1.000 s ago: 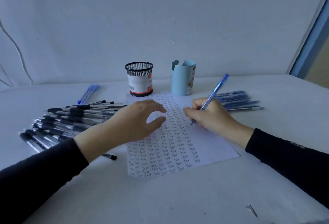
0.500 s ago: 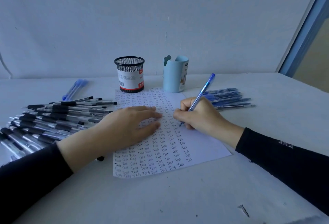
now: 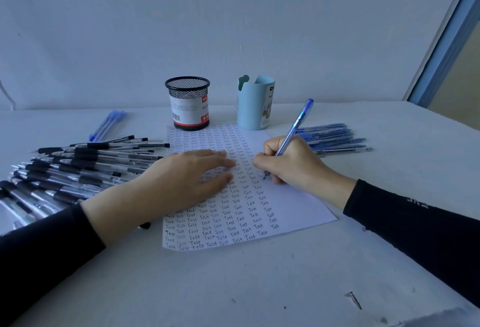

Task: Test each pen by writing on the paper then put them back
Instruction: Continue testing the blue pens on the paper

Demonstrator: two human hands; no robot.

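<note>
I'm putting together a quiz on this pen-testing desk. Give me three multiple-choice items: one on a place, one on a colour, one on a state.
1. Where does the pile of black pens lie?
A. left of the paper
B. right of the paper
C. beyond its far edge

2. What colour is the pen in the right hand?
A. black
B. red
C. blue

3. What is the left hand doing?
A. gripping a pen
B. lying flat on the paper
C. raised in the air

Answers:
1 A: they spread beside its left edge.
2 C: barrel and cap are blue.
3 B: its straight fingers rest on the written rows.
</note>
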